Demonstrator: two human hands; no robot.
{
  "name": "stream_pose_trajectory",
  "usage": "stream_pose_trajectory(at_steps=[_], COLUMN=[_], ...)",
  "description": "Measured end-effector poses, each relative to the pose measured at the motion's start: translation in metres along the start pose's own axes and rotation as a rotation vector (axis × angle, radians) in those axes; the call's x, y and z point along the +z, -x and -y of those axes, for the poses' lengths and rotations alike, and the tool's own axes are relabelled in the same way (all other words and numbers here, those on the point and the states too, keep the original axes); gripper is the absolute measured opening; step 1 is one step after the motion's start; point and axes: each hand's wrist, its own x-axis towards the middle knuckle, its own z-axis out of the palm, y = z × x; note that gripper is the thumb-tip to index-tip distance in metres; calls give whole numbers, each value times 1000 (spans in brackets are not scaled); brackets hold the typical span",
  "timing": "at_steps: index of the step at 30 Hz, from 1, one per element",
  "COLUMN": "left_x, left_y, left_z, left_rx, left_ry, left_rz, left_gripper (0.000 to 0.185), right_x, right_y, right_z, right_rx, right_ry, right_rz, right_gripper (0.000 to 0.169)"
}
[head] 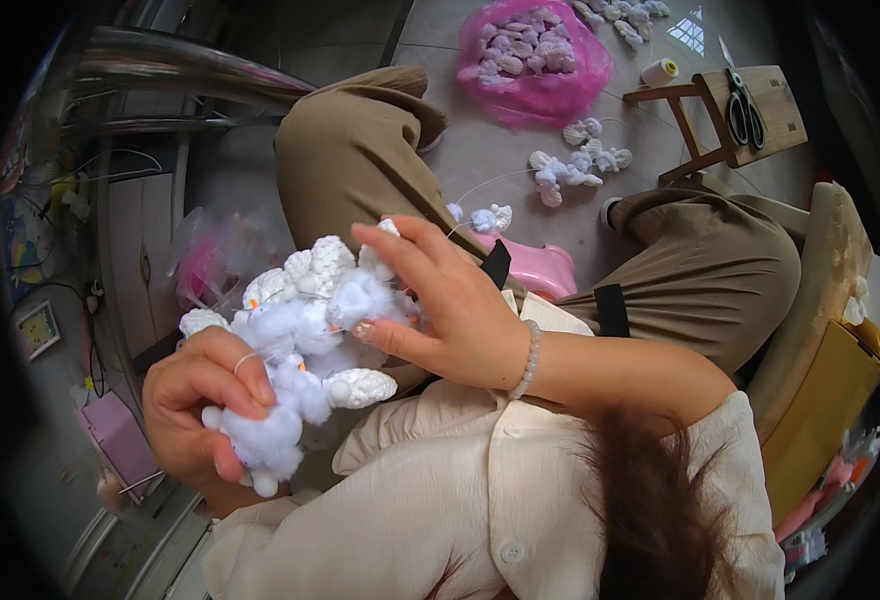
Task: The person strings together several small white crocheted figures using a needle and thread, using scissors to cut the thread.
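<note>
My left hand [207, 405] grips a bunch of small white plush figures at lower left, thumb and index finger pressing the fluffy one [263, 439] nearest me. A thin thread loops over a finger. Above this, more fluffy figures with white crocheted pieces [331, 262] and small orange bits crowd together. My right hand [451, 307], with a beaded bracelet at the wrist, has its thumb and fingers around a fluffy white piece [361, 298] of the same bunch. From there a thread runs to strung plush pieces [491, 218] over my lap and others [571, 169] on the floor.
A pink plastic bag [485, 90] full of similar pieces lies on the tiled floor. Scissors [745, 116] rest on a wooden stool [774, 90], beside a thread cone [660, 72]. A pink plastic stool [541, 266] stands between my legs. At right is a cardboard box [822, 420].
</note>
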Motion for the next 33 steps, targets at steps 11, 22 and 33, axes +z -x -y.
stream_pose_trajectory(at_steps=[11,22,33], left_x=[-76,-153,-74], left_y=[37,127,101], left_z=[-49,-115,-121], left_rx=[13,60,-159], left_ry=[711,-330,-1051], left_rz=[413,-390,-879], left_gripper=[28,49,48], right_x=[-15,-78,-83], right_y=[-14,-37,-58], right_z=[-65,-227,-272], right_rx=[-417,354,771], right_ry=[417,400,331], right_rz=[-74,101,120], right_gripper=[33,26,80])
